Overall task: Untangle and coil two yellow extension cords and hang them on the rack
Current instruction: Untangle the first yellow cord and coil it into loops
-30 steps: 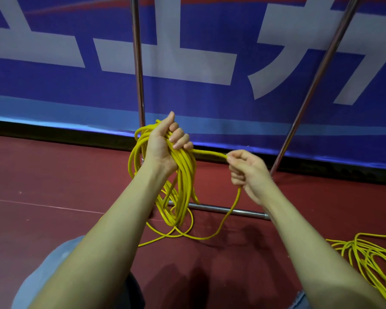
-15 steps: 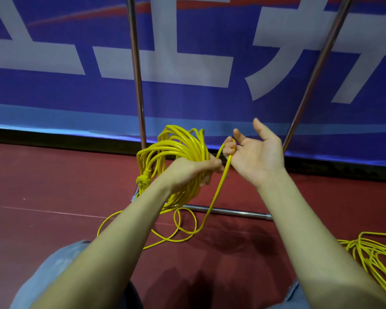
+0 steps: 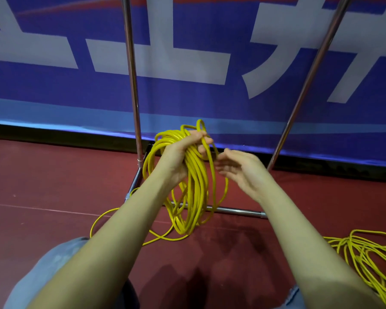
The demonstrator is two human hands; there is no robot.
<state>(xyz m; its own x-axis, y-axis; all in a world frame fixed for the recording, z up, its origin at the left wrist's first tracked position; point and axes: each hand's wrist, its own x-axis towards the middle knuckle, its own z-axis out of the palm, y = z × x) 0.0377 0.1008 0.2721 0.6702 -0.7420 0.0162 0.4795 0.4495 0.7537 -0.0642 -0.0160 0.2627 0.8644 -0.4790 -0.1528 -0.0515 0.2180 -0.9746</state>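
Your left hand grips the coiled yellow cord near the top of its loops, with the fingers curled round the bundle; two fingertips show on the right side of the strands, and a few loops arch up above your knuckles. The coil hangs down from that grip in long ovals, its lowest loops reaching toward the red floor, just in front of the near bottom bar of the metal rack. A loose tail of the same cord runs from under the coil leftward across the floor in a wide curve and passes behind your left forearm.

Your right hand is just to the right of the coil, fingers straight and loosely spread, pointing left toward the strands. It holds nothing. The outermost loop passes close by those fingertips, but you cannot tell whether they touch it.

The rack's two upright poles rise on the far side, one left of the coil and one slanting up to the right, in front of a blue banner with large white characters.

The second yellow cord lies in a loose heap on the floor at the near right, well apart from both hands, partly cut off by the picture's edge.
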